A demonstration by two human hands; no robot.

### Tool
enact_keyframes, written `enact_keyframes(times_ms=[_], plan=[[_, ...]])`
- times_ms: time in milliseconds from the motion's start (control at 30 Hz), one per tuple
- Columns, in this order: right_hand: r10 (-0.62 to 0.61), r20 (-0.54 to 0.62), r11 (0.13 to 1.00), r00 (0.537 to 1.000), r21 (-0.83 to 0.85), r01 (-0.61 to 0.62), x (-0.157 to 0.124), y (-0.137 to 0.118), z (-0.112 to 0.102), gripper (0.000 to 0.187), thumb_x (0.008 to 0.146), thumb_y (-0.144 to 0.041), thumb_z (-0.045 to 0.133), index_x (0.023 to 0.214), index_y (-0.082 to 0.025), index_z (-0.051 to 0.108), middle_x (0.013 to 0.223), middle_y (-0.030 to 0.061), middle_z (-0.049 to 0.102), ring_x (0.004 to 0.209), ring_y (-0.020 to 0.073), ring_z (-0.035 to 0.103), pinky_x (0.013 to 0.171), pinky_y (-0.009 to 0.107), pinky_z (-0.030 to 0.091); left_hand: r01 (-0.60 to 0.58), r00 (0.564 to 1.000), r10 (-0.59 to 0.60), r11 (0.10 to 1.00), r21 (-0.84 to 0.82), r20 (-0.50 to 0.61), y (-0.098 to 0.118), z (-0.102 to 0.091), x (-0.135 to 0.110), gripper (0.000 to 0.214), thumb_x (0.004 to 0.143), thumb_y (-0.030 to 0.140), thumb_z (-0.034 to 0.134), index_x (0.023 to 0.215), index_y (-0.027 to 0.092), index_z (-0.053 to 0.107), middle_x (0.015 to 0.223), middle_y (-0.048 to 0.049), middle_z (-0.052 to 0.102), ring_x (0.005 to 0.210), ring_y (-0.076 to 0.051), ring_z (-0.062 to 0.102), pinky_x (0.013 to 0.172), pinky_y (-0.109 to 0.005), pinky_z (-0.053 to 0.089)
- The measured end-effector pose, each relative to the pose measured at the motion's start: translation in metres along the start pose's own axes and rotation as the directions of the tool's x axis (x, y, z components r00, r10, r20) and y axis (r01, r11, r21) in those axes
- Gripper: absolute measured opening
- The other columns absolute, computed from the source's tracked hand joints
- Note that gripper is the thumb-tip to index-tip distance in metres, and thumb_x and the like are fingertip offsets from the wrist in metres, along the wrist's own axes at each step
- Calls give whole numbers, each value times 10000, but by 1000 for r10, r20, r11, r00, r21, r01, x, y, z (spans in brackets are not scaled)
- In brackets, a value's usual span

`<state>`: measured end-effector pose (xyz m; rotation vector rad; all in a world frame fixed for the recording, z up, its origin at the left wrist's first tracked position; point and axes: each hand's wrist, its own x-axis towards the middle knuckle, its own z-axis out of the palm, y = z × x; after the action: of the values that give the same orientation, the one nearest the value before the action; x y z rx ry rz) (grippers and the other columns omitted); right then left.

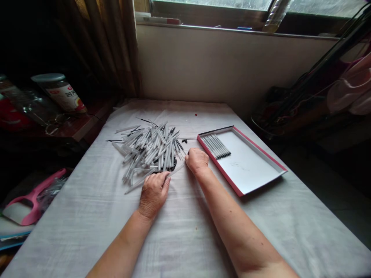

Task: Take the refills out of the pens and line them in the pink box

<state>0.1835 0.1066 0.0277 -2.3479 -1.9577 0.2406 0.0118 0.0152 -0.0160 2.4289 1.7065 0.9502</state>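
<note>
My left hand point(153, 193) is closed at the near edge of a loose heap of pen parts point(153, 146). A translucent pen barrel point(176, 170) sticks out between its thumb and fingers, slanting up to the right. Just beyond the barrel's far end, my right hand point(197, 159) is curled into a fist. A bit of something dark shows at its fingertips; the rest is hidden. The heap mixes whitish barrels, thin dark refills and small black caps point(173, 164). Right of my right hand lies a shallow red-edged box lid point(249, 166) holding a row of pens point(216, 146) with black ends.
A few black pieces point(184, 141) lie between heap and lid, and a tiny red piece point(196, 114) farther back. White cloth point(174, 239) covers the table. On the left are a labelled jar point(62, 92) and a pink-handled item point(36, 197). A wall stands behind.
</note>
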Motion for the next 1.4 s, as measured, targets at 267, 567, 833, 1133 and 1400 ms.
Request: enact_keyframes(times_ms=[267,567,833,1133,1400], plan=[[86,-212,932,973,361,-4,-33,52,1,205,825,-258,521,909,-205,701,859,83,734,813,237,672,766,343,478,-14,1000,14,995,-103,-8,5,0,-1,243,934,241,480,1101,191,648,964,-56,717,878,-206,658,785,-319,505],[344,-204,-22,917,974,225,-58,75,12,271,684,-408,711,823,-185,643,835,40,705,672,151,644,509,233,464,83,997,-79,944,-319,27,1,-2,-1,263,916,258,493,1110,220,667,971,-46,728,897,-177,680,815,-275,526],[318,-207,-121,925,959,256,-63,82,-3,206,692,-297,722,850,-172,678,772,25,713,597,111,628,501,209,476,119,992,-122,924,-365,13,-3,-3,0,271,901,292,509,1085,209,690,1005,-58,735,920,-185,687,832,-281,537],[394,-231,-85,890,955,285,-61,83,-1,235,712,-323,720,896,-180,687,800,18,708,645,122,636,559,246,507,64,998,-56,938,-341,33,-4,-3,-2,266,912,287,507,1104,219,679,1009,-55,729,920,-180,682,823,-271,527],[381,-273,-40,884,950,310,-62,81,2,249,720,-333,718,910,-174,685,815,32,714,658,128,644,558,249,517,48,997,-27,943,-330,67,1,-5,-2,278,913,287,492,1118,228,671,978,-49,726,887,-175,676,807,-276,520]])
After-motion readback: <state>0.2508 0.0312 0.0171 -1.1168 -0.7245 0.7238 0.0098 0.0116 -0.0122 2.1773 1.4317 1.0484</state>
